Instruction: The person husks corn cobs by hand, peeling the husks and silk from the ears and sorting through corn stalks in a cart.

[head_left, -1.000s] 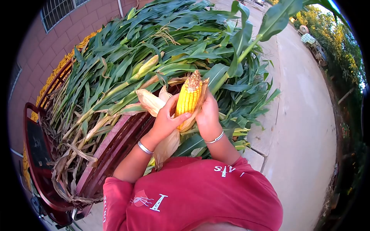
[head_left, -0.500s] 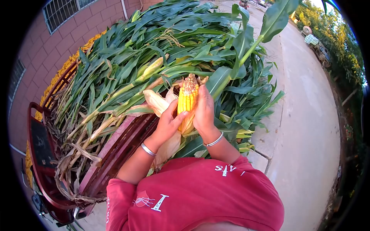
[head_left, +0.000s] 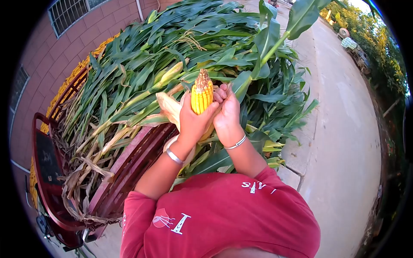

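A yellow ear of corn [head_left: 201,96] stands nearly upright in front of my chest, its brown, dry tip pointing away from me. My left hand [head_left: 193,122] is wrapped round its lower part, thumb across the front. Pale, dry husk [head_left: 169,108] hangs peeled back on the left of that hand. Close against the ear's right side, my right hand [head_left: 228,112] has its fingers curled in; whatever they pinch is too small to make out. The ear's base is hidden behind the hands.
A large heap of green corn stalks [head_left: 142,73] lies on a dark red cart [head_left: 47,167]. One leafy stalk [head_left: 275,47] sticks up ahead on the right. Yellow ears [head_left: 71,77] line the brick wall [head_left: 51,56]. A concrete path [head_left: 340,142] runs along the right.
The ear has shifted slightly left and up. My left hand now wraps further round it, and my right hand has come off its side, with its fingers curled.
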### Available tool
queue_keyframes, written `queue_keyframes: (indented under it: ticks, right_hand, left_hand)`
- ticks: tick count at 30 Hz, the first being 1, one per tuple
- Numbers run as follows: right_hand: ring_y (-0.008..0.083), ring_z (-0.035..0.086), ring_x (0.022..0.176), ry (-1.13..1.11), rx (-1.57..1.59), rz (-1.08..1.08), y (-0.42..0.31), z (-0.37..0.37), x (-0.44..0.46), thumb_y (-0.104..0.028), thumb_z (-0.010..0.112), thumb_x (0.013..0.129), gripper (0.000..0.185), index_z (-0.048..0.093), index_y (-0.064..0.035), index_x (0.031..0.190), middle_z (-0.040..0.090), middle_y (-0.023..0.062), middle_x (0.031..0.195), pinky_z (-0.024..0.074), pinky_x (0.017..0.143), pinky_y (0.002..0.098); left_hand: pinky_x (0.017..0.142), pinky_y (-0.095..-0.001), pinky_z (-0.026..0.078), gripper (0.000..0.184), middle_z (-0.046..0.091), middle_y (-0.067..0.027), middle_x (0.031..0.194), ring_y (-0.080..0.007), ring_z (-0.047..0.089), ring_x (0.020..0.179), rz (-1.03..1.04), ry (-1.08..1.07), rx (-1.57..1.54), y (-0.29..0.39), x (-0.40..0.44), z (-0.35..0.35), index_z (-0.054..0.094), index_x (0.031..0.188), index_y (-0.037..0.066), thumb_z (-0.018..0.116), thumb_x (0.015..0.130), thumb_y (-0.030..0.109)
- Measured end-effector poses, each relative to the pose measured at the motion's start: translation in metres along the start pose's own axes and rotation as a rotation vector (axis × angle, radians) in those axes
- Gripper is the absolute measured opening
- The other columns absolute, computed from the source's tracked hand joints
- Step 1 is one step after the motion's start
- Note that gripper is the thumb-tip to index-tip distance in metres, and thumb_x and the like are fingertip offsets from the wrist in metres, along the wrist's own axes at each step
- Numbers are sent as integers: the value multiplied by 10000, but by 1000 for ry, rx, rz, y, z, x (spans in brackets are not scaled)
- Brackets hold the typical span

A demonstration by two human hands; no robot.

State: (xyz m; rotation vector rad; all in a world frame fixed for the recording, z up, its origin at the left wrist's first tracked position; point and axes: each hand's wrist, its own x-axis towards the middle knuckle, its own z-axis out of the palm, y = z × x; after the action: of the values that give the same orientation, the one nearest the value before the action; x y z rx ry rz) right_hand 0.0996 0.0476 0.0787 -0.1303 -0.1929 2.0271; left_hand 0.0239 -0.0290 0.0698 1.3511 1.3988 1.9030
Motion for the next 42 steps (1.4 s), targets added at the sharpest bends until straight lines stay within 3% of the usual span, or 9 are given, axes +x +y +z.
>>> queue_keyframes:
  ticks: [4, 8, 11, 13, 20, 24, 28, 30, 42]
  right_hand:
    - [90, 319, 523, -108, -124, 31, 9, 9, -3, -277, 433, 1001, 280, 450, -119, 770, 335, -48, 574, 293, 523, 231]
    - [116, 293, 503, -686, -1008, 248, 8, -26, -87, -299, 367, 1018, 361, 440, -88, 735, 335, -23, 566, 273, 514, 260]
    - [106, 299, 508, -537, -525, 529, -3, -73, -99, -297, 354, 1024, 370, 460, -69, 752, 348, -18, 573, 279, 523, 259]
    - [94, 303, 505, -496, -904, 469, -6, -88, -106, -292, 349, 1027, 368, 487, -49, 788, 354, -23, 576, 281, 517, 250]
    - [53, 346, 488, -257, -1049, 288, 0, -77, -100, -169, 386, 1012, 151, 472, -55, 1063, 469, 5, 627, 291, 475, 199]
    - [120, 576, 803, -363, -1457, -114, 13, -80, -86, -87, 629, 857, 417, 456, -60, 1236, 567, 73, 926, 470, 657, 224]
    - [341, 560, 1044, -517, -1871, -545, 13, -62, -69, -227, 790, 665, 710, 456, -19, 1255, 528, 202, 1182, 459, 894, 409]
    - [369, 523, 1120, -486, -1796, -121, 16, -52, -56, -313, 816, 614, 745, 491, 0, 1206, 559, 208, 1180, 401, 982, 421]
    - [351, 610, 908, -464, -2185, -88, 21, -93, -24, -523, 795, 541, 641, 626, -42, 929, 638, 169, 973, 464, 815, 431]
  left_hand:
    - [671, -264, 480, 273, 636, -39, 842, -107, 580, 739, -118, 206, -165, -16, 38, -28, 605, 1000, 16, 673, 875, 248]
    - [563, -291, 501, 373, 631, -73, 760, -155, 610, 633, -321, 326, -324, -2, 72, -93, 585, 957, 27, 595, 905, 397]
    - [555, -281, 497, 354, 630, -69, 760, -154, 608, 630, -265, 276, -235, -19, 57, -90, 581, 937, 30, 601, 904, 382]
    - [562, -257, 483, 323, 627, -57, 761, -136, 596, 621, -284, 256, -223, -25, 42, -81, 583, 936, 31, 607, 905, 351]
    - [665, -272, 482, 346, 638, -42, 842, -115, 591, 715, -16, 218, 29, -8, 26, -62, 584, 1007, 4, 713, 831, 273]
    - [743, -309, 487, 456, 633, -101, 940, -161, 596, 813, 89, 160, 132, 2, 13, -46, 531, 1099, -2, 762, 771, 214]
    - [725, -315, 493, 448, 628, -112, 934, -175, 602, 801, 34, 111, 108, -7, 4, -32, 512, 1053, -10, 775, 741, 175]
    - [712, -316, 496, 440, 628, -112, 929, -183, 607, 796, 72, 93, 167, 5, -2, -23, 508, 1032, -7, 778, 736, 175]
    - [745, -297, 480, 439, 591, -78, 908, -148, 569, 805, 8, 20, 84, -6, -1, -4, 481, 1033, 15, 783, 735, 128]
